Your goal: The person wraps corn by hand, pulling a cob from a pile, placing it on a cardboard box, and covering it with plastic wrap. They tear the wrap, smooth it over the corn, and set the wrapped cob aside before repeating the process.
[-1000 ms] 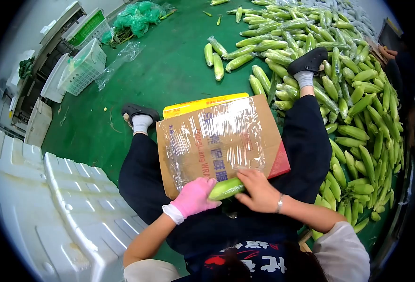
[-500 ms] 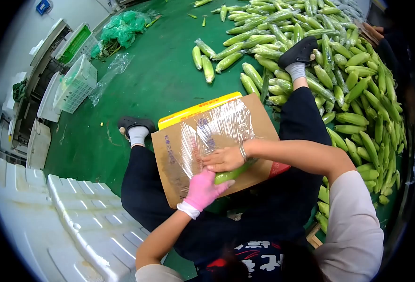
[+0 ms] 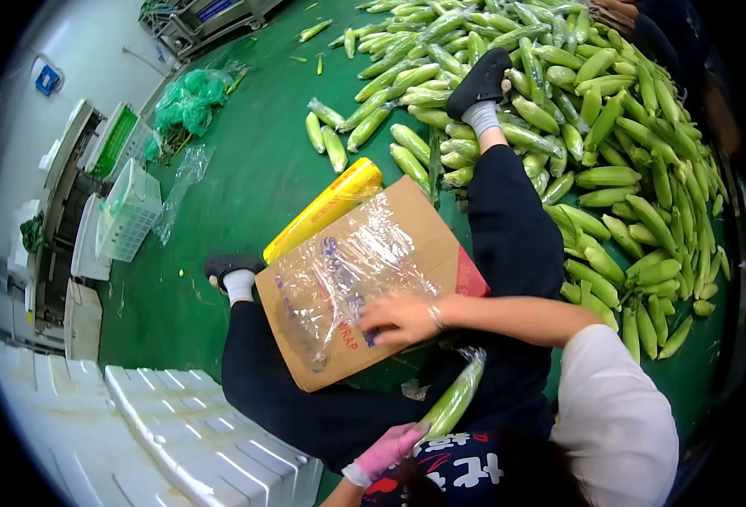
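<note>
In the head view my left hand (image 3: pixel 390 452), in a pink glove, grips one end of a film-wrapped ear of corn (image 3: pixel 453 401) close to my lap. The corn's upper end, with bunched clear film, points up and right. My bare right hand (image 3: pixel 394 318) lies over the lower part of a cardboard box (image 3: pixel 428 220), fingers apart and slightly bent, holding nothing that I can see. Wrinkled plastic film (image 3: pixel 373 241) covers much of the box top. Behind the box's far edge lies a yellow roll (image 3: pixel 326 207).
A large heap of green corn ears (image 3: pixel 609 177) spreads across the right, some wrapped. White foam boxes (image 3: pixel 170 431) stand at lower left, with a white basket (image 3: pixel 132 211) and green netting (image 3: pixel 191 101) beyond. Another person's hand (image 3: pixel 618 10) shows at the top right.
My left hand has drawn the corn off the box toward my lap. My right hand stays over the box, now apart from the left. The box and roll appear tilted more in view.
</note>
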